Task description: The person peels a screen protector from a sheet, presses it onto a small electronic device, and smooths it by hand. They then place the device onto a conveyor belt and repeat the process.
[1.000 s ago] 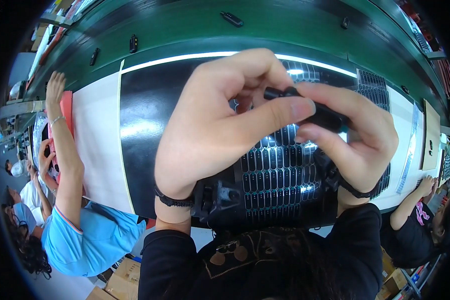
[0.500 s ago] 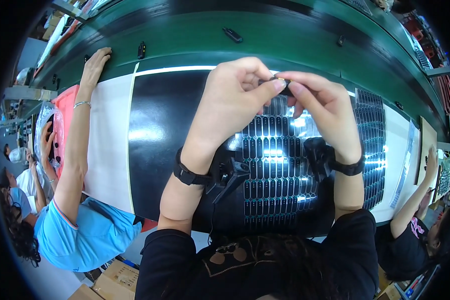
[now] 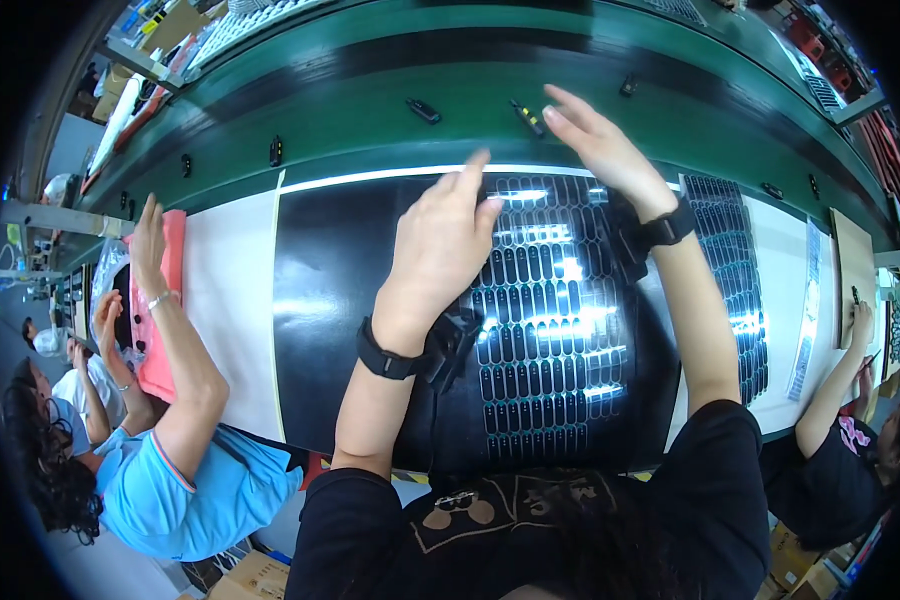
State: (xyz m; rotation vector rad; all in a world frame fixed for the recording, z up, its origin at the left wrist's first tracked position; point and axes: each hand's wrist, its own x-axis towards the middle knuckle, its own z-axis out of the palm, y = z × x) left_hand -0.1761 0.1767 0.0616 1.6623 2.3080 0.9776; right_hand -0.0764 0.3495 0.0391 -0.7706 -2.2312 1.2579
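Note:
My right hand (image 3: 610, 150) reaches over the green conveyor belt (image 3: 350, 115), its fingers stretched out and holding nothing. Just left of its fingertips lies a small black elongated device (image 3: 527, 118) with yellow marks, flat on the belt. My left hand (image 3: 442, 238) hovers above the black mat (image 3: 335, 250), beside the upper left part of a clear sheet of dark oval stickers (image 3: 535, 340). Its fingers are extended and slightly blurred, with nothing visible in them. Each wrist wears a black strap with a black unit attached.
Other black devices lie along the belt, including one (image 3: 423, 110) to the left and one (image 3: 628, 85) at the right. A second sticker sheet (image 3: 725, 290) lies right of the mat. Co-workers sit on both sides; at left, an arm (image 3: 185, 340) reaches near a pink foam-lined tray (image 3: 170, 300).
My hands, together on a small dark piece before, have parted. My right hand has moved forward over the belt, my left back. A yellow-marked device now lies there. The left co-worker's hand has withdrawn.

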